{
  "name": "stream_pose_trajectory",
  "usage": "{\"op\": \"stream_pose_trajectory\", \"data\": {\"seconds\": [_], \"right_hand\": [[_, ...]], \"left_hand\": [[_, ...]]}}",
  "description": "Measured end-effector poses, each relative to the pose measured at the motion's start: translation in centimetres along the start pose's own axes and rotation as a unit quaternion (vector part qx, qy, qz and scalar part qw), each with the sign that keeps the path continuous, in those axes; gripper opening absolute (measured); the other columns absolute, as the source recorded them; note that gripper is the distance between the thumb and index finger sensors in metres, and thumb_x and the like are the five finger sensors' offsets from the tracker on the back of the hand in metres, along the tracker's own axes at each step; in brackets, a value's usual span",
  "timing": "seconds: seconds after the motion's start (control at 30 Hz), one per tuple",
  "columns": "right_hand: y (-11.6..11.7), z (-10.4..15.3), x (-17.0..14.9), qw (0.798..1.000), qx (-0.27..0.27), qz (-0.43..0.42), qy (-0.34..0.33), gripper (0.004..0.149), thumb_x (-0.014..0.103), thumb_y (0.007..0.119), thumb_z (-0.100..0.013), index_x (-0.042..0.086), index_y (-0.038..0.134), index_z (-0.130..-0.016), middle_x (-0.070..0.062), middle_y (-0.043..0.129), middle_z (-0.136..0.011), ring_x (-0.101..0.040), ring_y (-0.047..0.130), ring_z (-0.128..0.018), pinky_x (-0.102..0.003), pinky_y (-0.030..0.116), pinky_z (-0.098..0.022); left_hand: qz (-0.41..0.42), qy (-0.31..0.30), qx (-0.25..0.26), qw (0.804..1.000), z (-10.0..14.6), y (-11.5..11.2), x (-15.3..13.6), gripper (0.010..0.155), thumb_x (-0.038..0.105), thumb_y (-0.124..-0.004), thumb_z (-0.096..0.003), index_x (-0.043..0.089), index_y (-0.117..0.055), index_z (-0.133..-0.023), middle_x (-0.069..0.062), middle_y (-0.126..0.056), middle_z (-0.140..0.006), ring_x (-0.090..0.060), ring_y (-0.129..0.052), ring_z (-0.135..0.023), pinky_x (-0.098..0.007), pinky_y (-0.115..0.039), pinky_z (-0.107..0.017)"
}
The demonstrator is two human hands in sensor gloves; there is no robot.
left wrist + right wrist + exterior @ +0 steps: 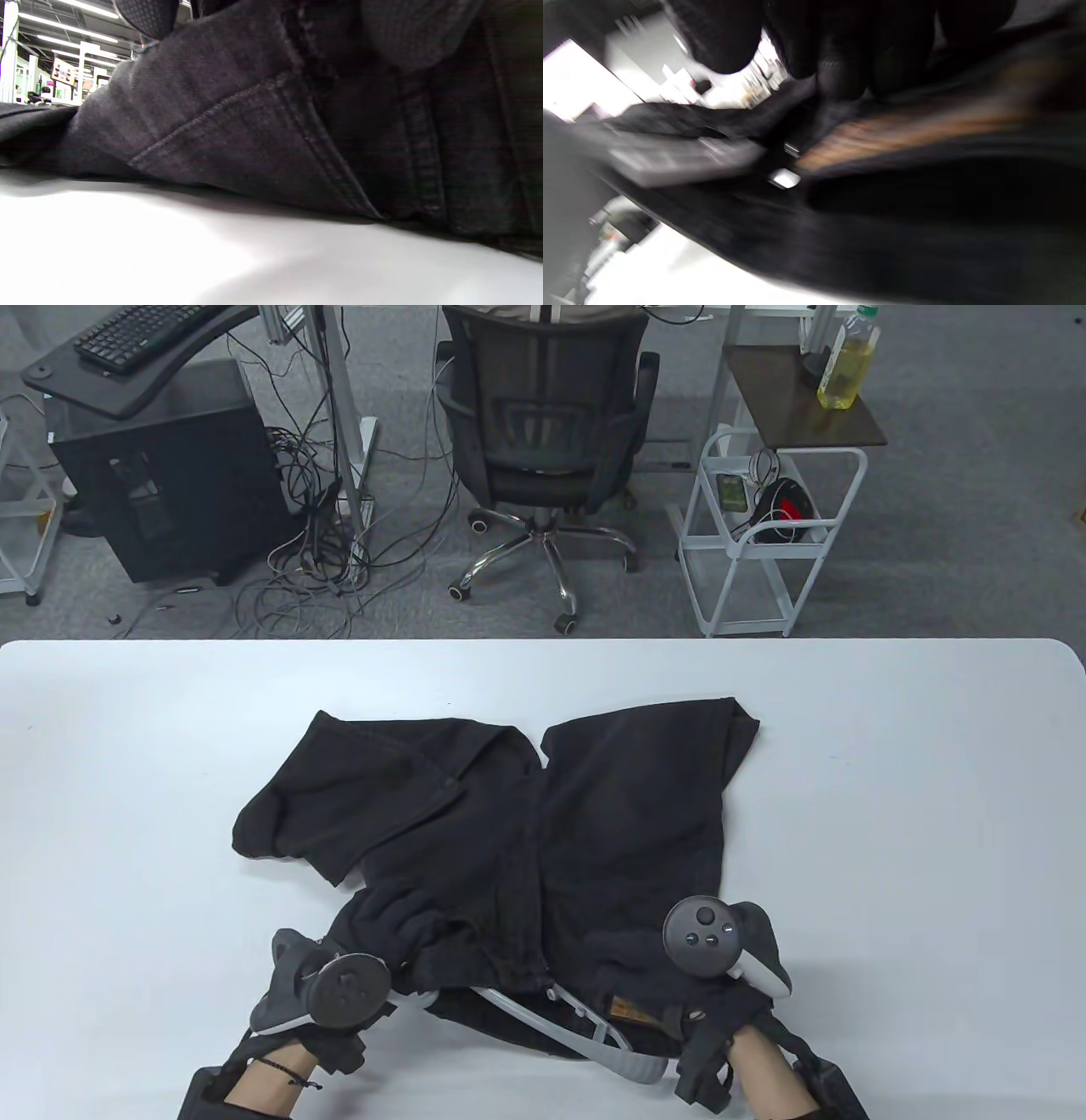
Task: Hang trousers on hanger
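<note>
Black denim trousers (526,831) lie flat on the white table (127,814), legs pointing away, waistband nearest me. A grey plastic hanger (594,1027) lies in the waist opening, mostly covered by cloth. My left hand (365,980) holds the left end of the waistband; its wrist view shows gloved fingers (144,12) over the denim (254,140). My right hand (687,984) grips the right end by the brown label (628,1010). The right wrist view is blurred; it shows fingers (840,46) on the cloth, the label (903,127) and the hanger (670,159).
Beyond the table's far edge stand an office chair (543,432), a white trolley (764,534) with a bottle (844,364) on top, and a black computer case (161,483) among cables. Bare white tabletop lies on both sides of the trousers.
</note>
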State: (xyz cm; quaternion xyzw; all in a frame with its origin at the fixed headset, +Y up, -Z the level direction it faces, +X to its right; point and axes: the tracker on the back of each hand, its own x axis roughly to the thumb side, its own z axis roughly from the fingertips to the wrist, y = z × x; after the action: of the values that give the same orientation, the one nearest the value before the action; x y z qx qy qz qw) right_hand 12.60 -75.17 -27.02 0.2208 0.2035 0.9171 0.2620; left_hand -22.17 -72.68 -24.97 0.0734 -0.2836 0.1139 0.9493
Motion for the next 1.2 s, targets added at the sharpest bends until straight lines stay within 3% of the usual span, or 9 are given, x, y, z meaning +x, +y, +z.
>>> {"op": "stream_pose_trajectory", "data": {"seconds": [0.1,0.23,0.37,0.43,0.57,0.67,0.8,0.97,1.2], "right_hand": [[1.8,-1.0,-0.5,0.993,0.104,0.046,0.025,0.086,0.054,0.083,-0.039,0.019,0.045,-0.108,-0.014,0.046,-0.113,-0.043,0.045,-0.101,-0.061,0.036,-0.07],[2.8,-1.6,0.0,0.987,0.113,0.108,0.041,0.098,0.053,0.088,-0.036,0.025,0.028,-0.108,-0.011,0.026,-0.117,-0.041,0.027,-0.105,-0.061,0.025,-0.072],[1.5,-1.4,0.2,0.992,-0.029,0.109,0.052,0.06,0.046,0.073,-0.044,0.031,0.063,-0.101,-0.005,0.067,-0.11,-0.034,0.066,-0.099,-0.057,0.054,-0.07],[-0.4,-0.6,-0.8,0.992,-0.097,0.047,0.066,0.056,0.047,0.071,-0.045,0.027,0.073,-0.097,-0.005,0.086,-0.096,-0.033,0.087,-0.085,-0.052,0.07,-0.062],[-2.9,1.1,-3.3,0.978,-0.166,-0.086,0.094,0.053,0.045,0.073,-0.046,0.017,0.082,-0.09,-0.008,0.102,-0.073,-0.03,0.104,-0.057,-0.045,0.086,-0.042],[-3.9,1.9,-4.1,0.962,-0.175,-0.178,0.112,0.052,0.045,0.075,-0.046,0.014,0.086,-0.087,-0.009,0.106,-0.066,-0.029,0.106,-0.049,-0.043,0.088,-0.036],[-3.9,2.1,-4.0,0.957,-0.154,-0.214,0.12,0.051,0.045,0.076,-0.047,0.012,0.086,-0.086,-0.009,0.107,-0.063,-0.029,0.107,-0.046,-0.042,0.088,-0.035],[-5.0,2.9,-2.4,0.978,-0.154,-0.13,0.054,0.053,0.045,0.077,-0.046,0.014,0.084,-0.089,-0.011,0.104,-0.07,-0.032,0.104,-0.053,-0.045,0.086,-0.04],[-5.8,4.0,-0.5,0.981,-0.187,-0.042,0.026,0.052,0.043,0.077,-0.046,0.014,0.084,-0.089,-0.011,0.104,-0.069,-0.032,0.104,-0.054,-0.045,0.086,-0.041]], "left_hand": [[-0.004,0.008,0.015,1.0,0.3,0.6,-0.8,0.06,0.056,-0.076,-0.0442,0.03,-0.067,-0.097,0.003,-0.075,-0.104,-0.035,-0.071,-0.101,-0.06,-0.065,-0.07],[0.002,0.021,0.029,0.999,0.5,1.0,-1.5,0.06,0.056,-0.076,-0.0443,0.028,-0.067,-0.096,0.002,-0.077,-0.102,-0.035,-0.073,-0.099,-0.06,-0.066,-0.069],[0.005,0.028,0.031,0.999,0.7,1.1,-1.9,0.064,0.056,-0.076,-0.0449,0.027,-0.063,-0.1,0.0,-0.076,-0.103,-0.036,-0.073,-0.098,-0.06,-0.065,-0.068],[0.003,0.031,0.033,0.999,0.7,1.2,-2.0,0.064,0.056,-0.076,-0.0451,0.029,-0.063,-0.101,0.0,-0.077,-0.102,-0.036,-0.073,-0.097,-0.06,-0.066,-0.068],[0.004,0.035,0.035,0.999,0.7,1.3,-1.9,0.062,0.056,-0.075,-0.0453,0.028,-0.066,-0.1,0.0,-0.077,-0.102,-0.036,-0.073,-0.097,-0.06,-0.066,-0.067],[-0.001,0.036,0.037,0.999,0.6,1.1,-1.7,0.061,0.056,-0.075,-0.0456,0.028,-0.066,-0.1,0.0,-0.077,-0.102,-0.036,-0.073,-0.097,-0.06,-0.067,-0.067],[-0.01,0.037,0.042,0.998,0.7,1.1,-1.5,0.061,0.056,-0.075,-0.0455,0.028,-0.067,-0.099,0.0,-0.078,-0.102,-0.036,-0.075,-0.096,-0.06,-0.068,-0.066],[-0.003,0.055,0.06,0.997,0.7,1.0,-1.4,0.06,0.055,-0.076,-0.0461,0.026,-0.068,-0.099,-0.001,-0.078,-0.101,-0.037,-0.075,-0.095,-0.06,-0.069,-0.064],[-0.009,0.092,0.047,0.995,-0.6,1.0,-0.6,0.059,0.053,-0.076,-0.0469,0.025,-0.069,-0.099,-0.003,-0.078,-0.102,-0.039,-0.075,-0.095,-0.06,-0.071,-0.062]]}}
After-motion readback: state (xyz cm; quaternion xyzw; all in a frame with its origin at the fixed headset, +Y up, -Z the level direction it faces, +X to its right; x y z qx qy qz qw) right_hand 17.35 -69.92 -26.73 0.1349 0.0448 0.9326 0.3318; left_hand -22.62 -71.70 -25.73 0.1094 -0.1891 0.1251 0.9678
